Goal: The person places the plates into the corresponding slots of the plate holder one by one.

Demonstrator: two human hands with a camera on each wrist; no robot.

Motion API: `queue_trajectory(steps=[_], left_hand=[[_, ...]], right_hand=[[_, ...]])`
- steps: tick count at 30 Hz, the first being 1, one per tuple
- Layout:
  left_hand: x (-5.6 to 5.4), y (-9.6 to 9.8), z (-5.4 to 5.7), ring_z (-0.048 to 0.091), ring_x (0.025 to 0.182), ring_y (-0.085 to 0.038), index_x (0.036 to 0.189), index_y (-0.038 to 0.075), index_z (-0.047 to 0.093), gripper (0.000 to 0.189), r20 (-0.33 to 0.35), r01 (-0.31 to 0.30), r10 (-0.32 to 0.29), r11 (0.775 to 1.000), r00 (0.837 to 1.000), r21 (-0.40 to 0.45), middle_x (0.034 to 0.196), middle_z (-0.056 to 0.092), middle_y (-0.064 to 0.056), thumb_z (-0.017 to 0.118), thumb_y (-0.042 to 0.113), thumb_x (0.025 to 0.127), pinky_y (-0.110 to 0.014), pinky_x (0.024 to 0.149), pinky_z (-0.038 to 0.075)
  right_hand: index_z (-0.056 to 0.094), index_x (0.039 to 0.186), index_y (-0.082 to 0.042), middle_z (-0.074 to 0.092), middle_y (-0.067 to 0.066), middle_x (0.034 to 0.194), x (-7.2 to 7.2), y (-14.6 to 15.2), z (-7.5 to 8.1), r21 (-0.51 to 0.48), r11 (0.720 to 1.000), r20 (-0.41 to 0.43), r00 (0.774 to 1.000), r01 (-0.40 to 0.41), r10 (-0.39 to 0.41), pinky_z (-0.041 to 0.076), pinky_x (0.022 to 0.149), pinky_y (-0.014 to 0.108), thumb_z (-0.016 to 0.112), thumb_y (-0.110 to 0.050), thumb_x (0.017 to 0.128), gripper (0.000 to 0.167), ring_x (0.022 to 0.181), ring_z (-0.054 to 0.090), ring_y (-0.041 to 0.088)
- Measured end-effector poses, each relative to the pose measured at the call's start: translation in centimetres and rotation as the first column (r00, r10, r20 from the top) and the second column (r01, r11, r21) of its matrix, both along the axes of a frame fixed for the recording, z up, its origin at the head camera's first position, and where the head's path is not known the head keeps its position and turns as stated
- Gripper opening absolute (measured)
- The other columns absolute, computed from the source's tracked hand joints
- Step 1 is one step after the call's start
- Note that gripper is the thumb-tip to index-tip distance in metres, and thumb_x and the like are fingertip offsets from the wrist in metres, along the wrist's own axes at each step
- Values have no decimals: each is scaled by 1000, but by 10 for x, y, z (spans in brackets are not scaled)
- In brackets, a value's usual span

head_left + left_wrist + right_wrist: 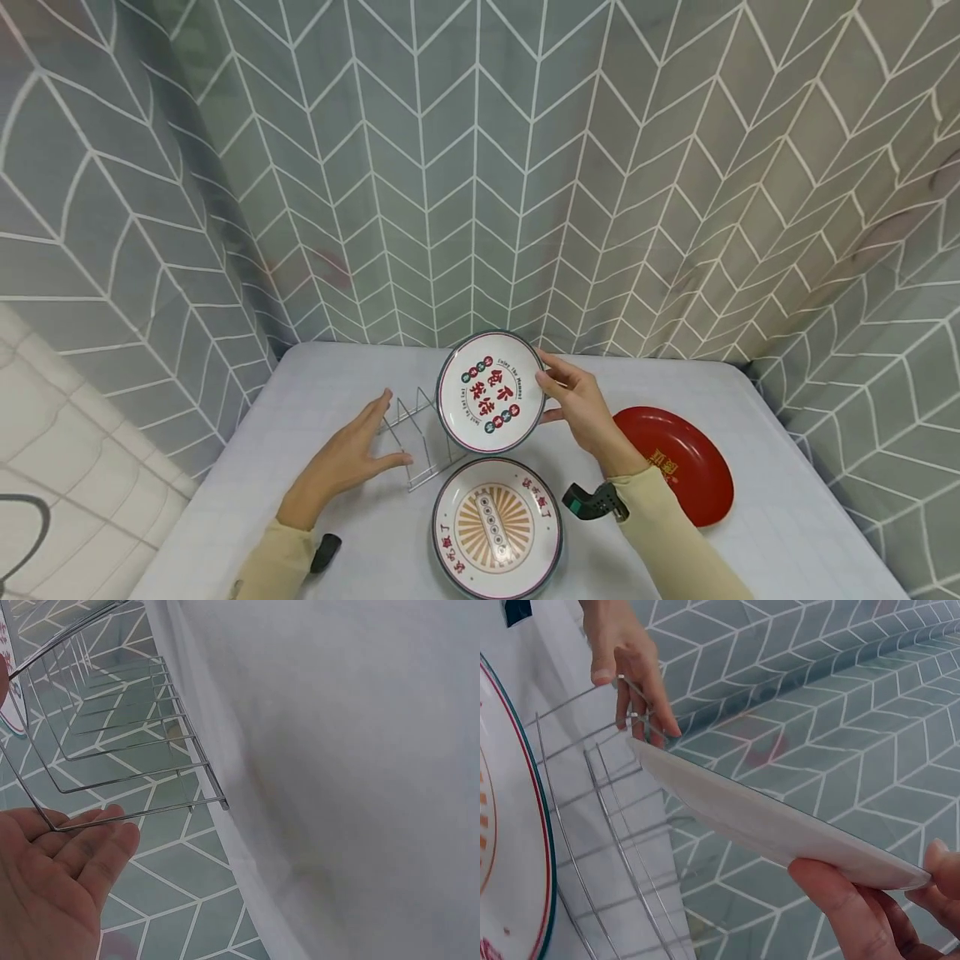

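My right hand (pixel 581 408) pinches the right edge of a small white plate (pixel 491 392) with a dark green rim and red lettering, thumb on its face. The plate is raised and tilted beside a wire dish rack (pixel 435 475), partly hiding it. In the right wrist view the plate's pale underside (pixel 780 832) shows above the rack wires. At the rack's left end is my left hand (pixel 348 454), thumb and fingers spread. In the left wrist view its fingers (pixel 94 851) lie against the rack's corner wire, and the thumb is mostly cut off.
A larger white plate (pixel 498 529) with an orange ray pattern lies at the front, apparently on top of others. A red oval dish (pixel 678 467) sits to the right, partly behind the right forearm. Patterned curtains (pixel 480 183) hang behind the white table (pixel 360 367).
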State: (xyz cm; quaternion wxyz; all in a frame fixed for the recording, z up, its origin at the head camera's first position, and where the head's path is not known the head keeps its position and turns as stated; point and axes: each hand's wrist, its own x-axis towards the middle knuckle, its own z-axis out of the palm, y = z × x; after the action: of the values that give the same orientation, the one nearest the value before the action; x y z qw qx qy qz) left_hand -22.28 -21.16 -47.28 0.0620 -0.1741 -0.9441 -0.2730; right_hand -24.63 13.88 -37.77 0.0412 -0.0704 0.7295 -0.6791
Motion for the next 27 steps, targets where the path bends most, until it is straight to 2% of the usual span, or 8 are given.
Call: queue_trajectory(steps=[6,9,13,18,23,27], left_hand=[[1,1,-1,35,143,-38,156,2,20,110,-10,-2,2,1000,1000,-2,158,30,-20,77,54,77,-54,113,37],[1,2,-1,35,143,-38,156,3,19,110,-15,2,-2,1000,1000,-3,158,29,-20,77,54,78,-54,114,37],[1,2,-1,35,143,-38,156,3,20,110,-28,4,-4,1000,1000,-4,158,29,-19,77,53,77,-54,113,37],[1,2,-1,35,143,-39,156,4,19,109,-30,2,-2,1000,1000,4,159,29,-20,77,53,77,-55,113,37],[2,1,-1,35,142,-40,156,3,20,109,-25,-2,3,1000,1000,15,158,29,-21,78,52,77,-56,113,37],[1,0,-2,34,143,-40,156,4,18,110,-7,11,-11,1000,1000,21,159,27,-21,77,53,78,-56,113,36]], right_hand=[[48,145,-8,56,16,103,1,-21,-5,-16,1000,-22,1000,2,-2,63,60,37,55,-7,99,47,79,64,14],[49,144,-9,56,13,100,3,-34,-5,-15,1000,-36,999,9,-10,63,59,40,56,-6,99,46,79,64,15],[52,143,-11,56,10,96,6,-50,-5,9,1000,-75,997,20,-19,62,56,39,58,-6,97,46,79,63,15],[54,141,-11,56,15,97,6,-67,-6,18,999,-146,989,37,-34,61,53,42,60,-5,96,46,76,58,16],[53,141,-9,55,21,103,6,-86,-5,57,998,-209,978,4,8,62,54,41,59,-7,97,45,77,58,24],[55,140,-11,55,22,105,7,-99,-7,76,997,-219,976,3,14,62,55,42,60,-8,97,44,77,59,31]])
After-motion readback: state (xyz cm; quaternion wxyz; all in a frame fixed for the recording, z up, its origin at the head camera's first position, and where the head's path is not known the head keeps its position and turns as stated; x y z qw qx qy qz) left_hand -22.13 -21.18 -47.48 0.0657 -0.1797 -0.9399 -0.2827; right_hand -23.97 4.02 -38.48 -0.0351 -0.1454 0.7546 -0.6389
